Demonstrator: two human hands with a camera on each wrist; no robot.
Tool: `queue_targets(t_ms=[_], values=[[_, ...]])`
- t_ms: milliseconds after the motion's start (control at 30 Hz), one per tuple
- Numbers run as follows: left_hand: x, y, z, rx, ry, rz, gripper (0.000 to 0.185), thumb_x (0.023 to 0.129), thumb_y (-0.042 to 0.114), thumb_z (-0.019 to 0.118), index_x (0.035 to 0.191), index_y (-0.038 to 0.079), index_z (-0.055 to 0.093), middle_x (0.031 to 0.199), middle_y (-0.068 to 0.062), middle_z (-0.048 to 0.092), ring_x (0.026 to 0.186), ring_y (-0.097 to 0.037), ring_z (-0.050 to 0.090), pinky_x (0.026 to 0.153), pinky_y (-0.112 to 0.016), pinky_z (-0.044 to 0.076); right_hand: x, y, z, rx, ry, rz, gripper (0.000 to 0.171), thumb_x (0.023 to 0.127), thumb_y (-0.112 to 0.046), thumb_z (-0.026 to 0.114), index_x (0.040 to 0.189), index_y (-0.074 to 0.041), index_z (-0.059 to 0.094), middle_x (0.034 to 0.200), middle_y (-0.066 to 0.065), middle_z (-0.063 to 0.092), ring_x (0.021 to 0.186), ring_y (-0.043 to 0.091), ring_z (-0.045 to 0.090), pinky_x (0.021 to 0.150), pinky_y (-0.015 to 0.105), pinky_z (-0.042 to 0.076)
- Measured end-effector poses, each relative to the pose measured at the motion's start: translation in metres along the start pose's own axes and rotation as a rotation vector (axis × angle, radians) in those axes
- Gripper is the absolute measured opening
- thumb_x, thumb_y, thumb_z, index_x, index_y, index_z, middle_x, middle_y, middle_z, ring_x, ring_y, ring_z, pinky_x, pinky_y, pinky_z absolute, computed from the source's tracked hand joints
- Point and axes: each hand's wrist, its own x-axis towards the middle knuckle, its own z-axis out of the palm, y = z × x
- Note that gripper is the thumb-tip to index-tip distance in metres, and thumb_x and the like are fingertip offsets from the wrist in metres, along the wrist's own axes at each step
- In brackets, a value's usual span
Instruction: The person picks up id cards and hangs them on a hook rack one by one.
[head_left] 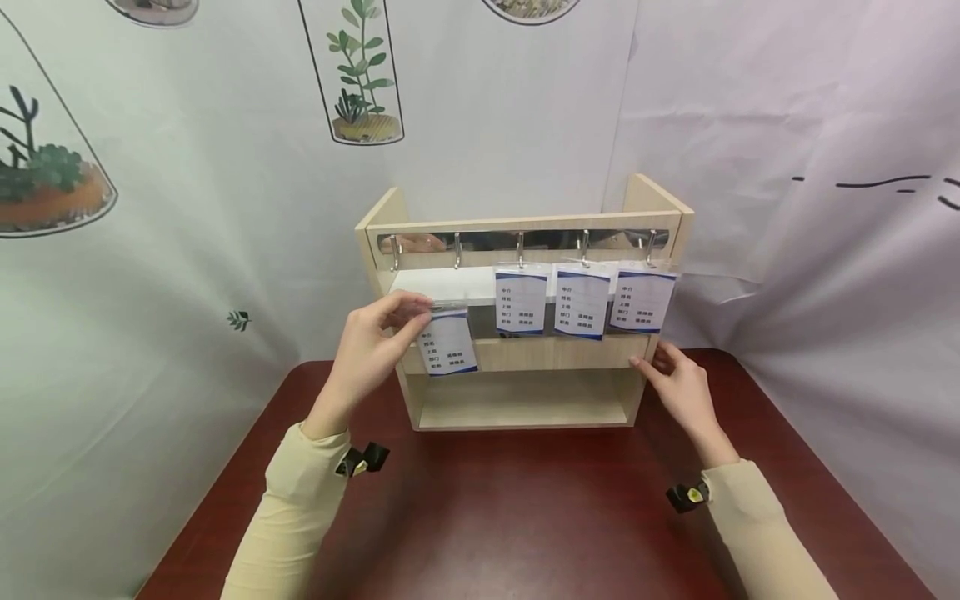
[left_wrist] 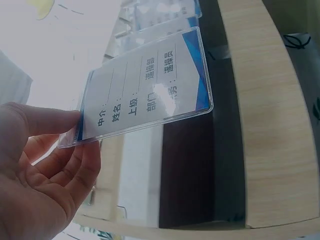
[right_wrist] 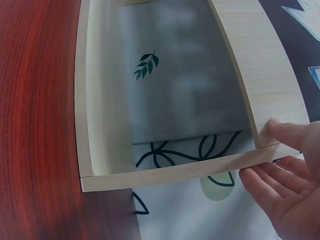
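While the wooden rack (head_left: 525, 354) stands upright at the far side of the dark red table (head_left: 525, 517), I see my left hand (head_left: 367, 354) raised in front of its left half, thumb and fingers pinching the top edge of a clear-sleeved badge card (head_left: 448, 342). Card hangs free below the fingertips, slightly tilted, just in front of the rack's middle rail and below the metal hook strip (head_left: 525, 242). Left wrist view confirms it: thumb on one face, fingers (left_wrist: 82, 167) on the other, blue-cornered card with printed lines held at its short end.

Three more badge cards (head_left: 581, 302) hang side by side from hooks on the right part of the strip. Two leftmost hooks carry nothing.

Right hand (head_left: 678, 387) rests against the rack's right upright, near the lower shelf. Fingers nearly straight, thumb on the front edge, fingertips (right_wrist: 260, 182) on the outer side. Gripping nothing, only bracing.

Backdrop: a cloth printed with potted plants (head_left: 360, 75).
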Motion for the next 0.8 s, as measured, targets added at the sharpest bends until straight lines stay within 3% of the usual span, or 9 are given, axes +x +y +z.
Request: queue_targets(t_ms=[267,533,800], values=[[0.017,0.009,0.003,0.01,0.017,0.037,0.012,0.095,0.005,0.069,0.105,0.006,0.075,0.091,-0.005,0.075,0.073,-0.016,0.068,0.067,-0.022,0.052,0.0,0.002,0.001,0.008,0.013,-0.008,0.052,0.095,-0.033,0.073,0.132,0.001,0.062,0.114,0.028,0.069,0.106,0.042,0.068,0.082,0.055,0.055],[0.034,0.012,0.006,0.019,0.034,0.063,0.013,0.095,0.001,0.067,0.106,0.003,0.074,0.094,-0.007,0.075,0.082,-0.016,0.068,0.072,-0.032,0.056,0.0,0.002,0.001,0.024,0.004,0.004,0.054,0.095,-0.034,0.073,0.134,0.001,0.061,0.115,0.028,0.069,0.107,0.041,0.068,0.083,0.054,0.056],[0.045,0.013,0.011,0.007,0.057,0.059,0.014,0.095,0.001,0.066,0.106,0.003,0.074,0.094,-0.007,0.074,0.081,-0.015,0.066,0.07,-0.026,0.053,0.001,0.002,0.0,0.033,0.0,0.013,0.054,0.095,-0.034,0.073,0.134,0.001,0.061,0.116,0.028,0.069,0.107,0.041,0.068,0.084,0.054,0.055]])
